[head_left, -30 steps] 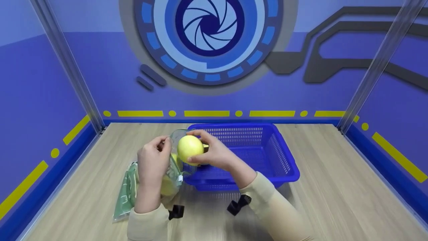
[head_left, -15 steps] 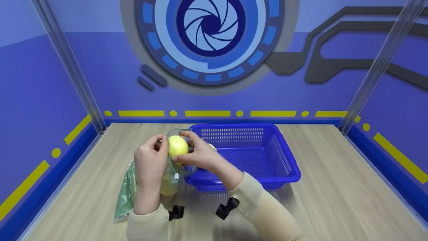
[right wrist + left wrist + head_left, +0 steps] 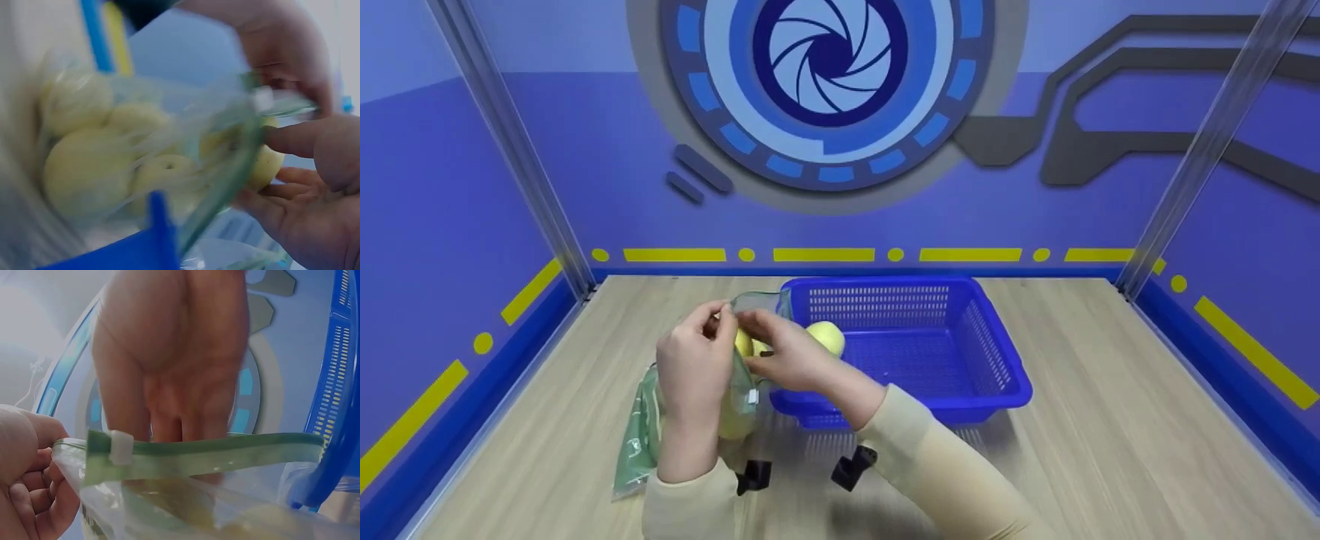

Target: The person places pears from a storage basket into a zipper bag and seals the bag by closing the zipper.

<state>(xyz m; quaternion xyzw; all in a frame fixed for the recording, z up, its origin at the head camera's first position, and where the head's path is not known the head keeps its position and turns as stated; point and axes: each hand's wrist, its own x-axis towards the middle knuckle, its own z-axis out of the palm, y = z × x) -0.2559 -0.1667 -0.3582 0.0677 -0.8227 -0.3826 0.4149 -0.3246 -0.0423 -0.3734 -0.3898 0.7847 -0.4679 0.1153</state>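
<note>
My left hand (image 3: pixel 694 367) pinches the rim of a clear zip bag (image 3: pixel 225 458) with a green top band and a white slider (image 3: pixel 753 396). The bag's mouth is spread open beside the basket. Reaching into that mouth, my right hand (image 3: pixel 799 360) grips a round yellow fruit (image 3: pixel 269 163) between thumb and fingers. Several more yellow fruits (image 3: pixel 90 169) show through the bag's clear side in the right wrist view. Another pale yellow fruit (image 3: pixel 826 337) sits at the left end of the blue basket (image 3: pixel 1005 360). From the head view, the gripped fruit is mostly hidden behind my fingers.
The perforated blue basket stands just right of the bag, its rim close to my right hand. Green-printed plastic (image 3: pixel 636 442) lies on the wooden table (image 3: pixel 1110 420) left of my left wrist. Blue panels (image 3: pixel 450 210) wall in the back and sides.
My right hand has moved left, carrying the yellow fruit from in front of the bag's mouth into it. The left hand has shifted slightly left and still pinches the rim.
</note>
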